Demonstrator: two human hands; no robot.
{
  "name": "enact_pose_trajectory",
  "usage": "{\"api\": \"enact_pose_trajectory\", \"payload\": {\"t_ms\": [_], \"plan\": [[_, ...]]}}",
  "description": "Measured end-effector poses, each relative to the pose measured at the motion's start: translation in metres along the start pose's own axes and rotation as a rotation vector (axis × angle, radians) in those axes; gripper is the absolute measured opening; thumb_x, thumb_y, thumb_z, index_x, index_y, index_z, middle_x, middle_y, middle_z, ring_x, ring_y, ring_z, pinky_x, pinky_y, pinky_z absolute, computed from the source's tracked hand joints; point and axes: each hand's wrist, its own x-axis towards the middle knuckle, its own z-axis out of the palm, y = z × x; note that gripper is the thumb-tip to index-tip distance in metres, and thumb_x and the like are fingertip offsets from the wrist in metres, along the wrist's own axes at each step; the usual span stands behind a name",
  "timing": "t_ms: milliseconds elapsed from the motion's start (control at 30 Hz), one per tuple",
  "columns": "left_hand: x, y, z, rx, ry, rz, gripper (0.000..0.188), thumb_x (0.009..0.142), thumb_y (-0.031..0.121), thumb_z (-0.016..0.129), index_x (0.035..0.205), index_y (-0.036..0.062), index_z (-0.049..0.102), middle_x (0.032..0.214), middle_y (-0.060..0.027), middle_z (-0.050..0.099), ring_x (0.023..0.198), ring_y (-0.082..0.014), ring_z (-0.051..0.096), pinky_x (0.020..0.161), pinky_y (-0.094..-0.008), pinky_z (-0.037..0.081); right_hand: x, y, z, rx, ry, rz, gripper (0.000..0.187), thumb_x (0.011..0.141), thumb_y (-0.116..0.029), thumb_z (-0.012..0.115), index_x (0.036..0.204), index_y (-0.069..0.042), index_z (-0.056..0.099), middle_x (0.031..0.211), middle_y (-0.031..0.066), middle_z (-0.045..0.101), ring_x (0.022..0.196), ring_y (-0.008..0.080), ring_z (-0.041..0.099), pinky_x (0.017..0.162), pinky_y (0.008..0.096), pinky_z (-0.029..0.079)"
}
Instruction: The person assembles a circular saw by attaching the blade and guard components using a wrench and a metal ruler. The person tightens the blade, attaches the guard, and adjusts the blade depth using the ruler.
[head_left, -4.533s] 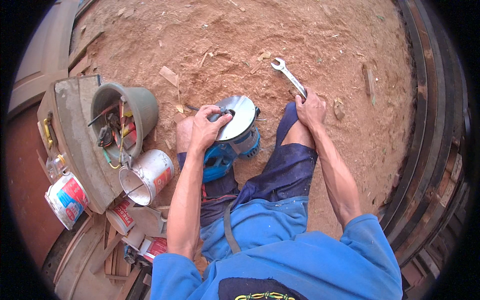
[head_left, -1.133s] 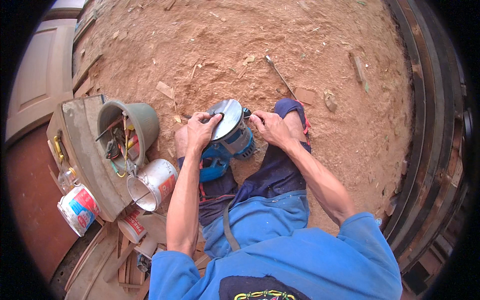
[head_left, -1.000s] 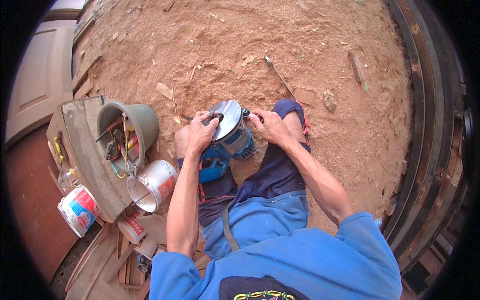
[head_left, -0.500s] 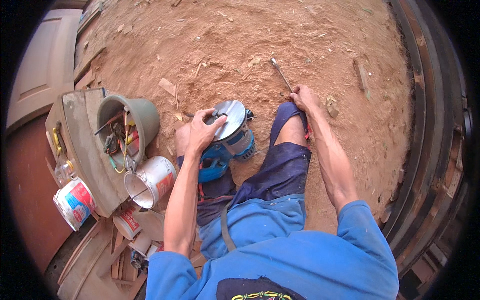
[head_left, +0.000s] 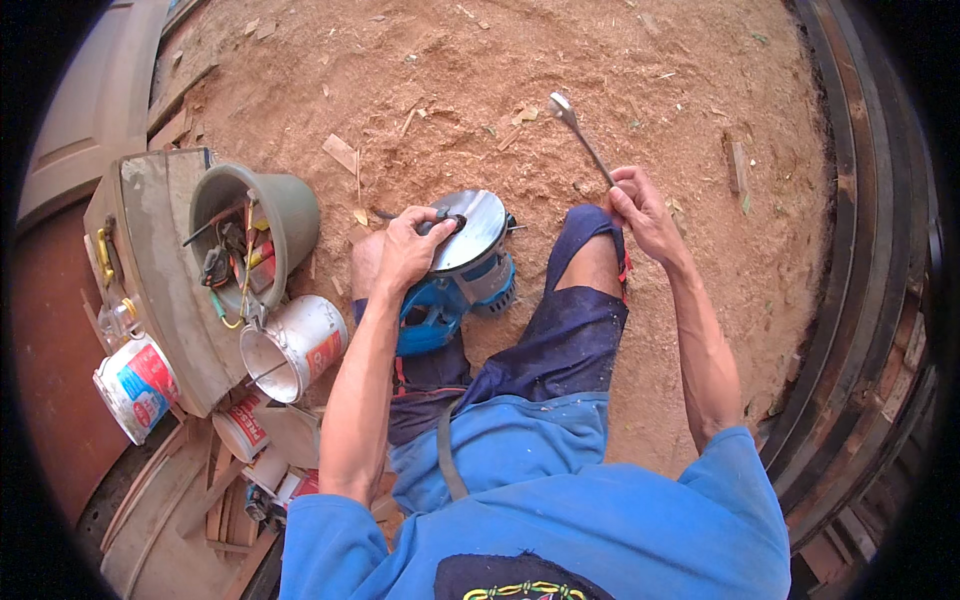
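A blue router (head_left: 430, 315) rests upside down against my left thigh, its round, shiny base plate (head_left: 482, 232) facing up. My left hand (head_left: 408, 250) lies over the left side of the plate, with its fingers curled and closed at the dark center opening. A small dark part shows by the fingertips, partly hidden. Out beyond my right knee, my right hand (head_left: 640, 212) is closed around the lower end of a metal wrench (head_left: 585, 140). The wrench's bright head points up and away to the left, apart from the router.
At the left a gray-green bucket (head_left: 290, 225) full of tools lies tipped beside a concrete slab (head_left: 165, 220). White tubs, one of them a paint bucket (head_left: 300, 345), stand near my left arm. Sawdust and wood scraps cover the ground (head_left: 480, 90). Dark beams (head_left: 850, 250) run along the right.
My right hand has raised the wrench off the ground by my knee and moved slightly right. My left hand has closed in around the center opening of the router's plate.
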Motion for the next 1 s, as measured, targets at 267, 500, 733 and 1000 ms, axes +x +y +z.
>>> {"api": "enact_pose_trajectory", "payload": {"t_ms": [267,500,733,1000], "plan": [[0.004,-0.008,0.006,-0.049,0.054,0.066,0.04,0.086,0.031,0.082,0.106,-0.0027,0.075,0.118,-0.0147,0.069,0.111,-0.0233,0.066,0.097,-0.0334,0.05,0.006,-0.047,0.016,-0.648,-0.106,-0.094,0.036,0.101,-0.039,0.062,0.117,-0.007,0.066,0.1,0.0164,0.072,0.097,0.0331,0.069,0.085,0.0435,0.053],[0.002,0.003,0.001,-0.096,-0.007,0.165,0.039,0.084,0.03,0.084,0.103,-0.003,0.075,0.117,-0.0151,0.069,0.111,-0.0256,0.066,0.098,-0.0339,0.05,0.048,-0.047,0.022,-0.758,-0.387,-0.226,0.038,0.098,-0.045,0.064,0.12,-0.014,0.068,0.111,0.0164,0.073,0.107,0.0366,0.068,0.089,0.0478,0.053],[0.005,-0.004,0.004,-0.007,0.039,0.069,0.043,0.082,0.031,0.085,0.105,-0.0035,0.073,0.113,-0.0159,0.069,0.109,-0.0273,0.067,0.096,-0.0362,0.051,0.091,-0.044,0.025,-0.769,-0.591,-0.305,0.042,0.097,-0.047,0.065,0.121,-0.013,0.07,0.104,0.0175,0.073,0.103,0.0384,0.068,0.086,0.0496,0.052],[0.01,-0.015,0.003,0.29,0.048,0.073,0.046,0.089,0.054,0.071,0.12,0.0208,0.075,0.125,0.0023,0.072,0.107,-0.0265,0.072,0.092,-0.038,0.055,0.118,-0.035,0.03,-0.716,-0.691,-0.206,0.039,0.096,-0.041,0.068,0.121,-0.011,0.071,0.109,0.0147,0.074,0.105,0.0352,0.069,0.088,0.0475,0.053]]}}
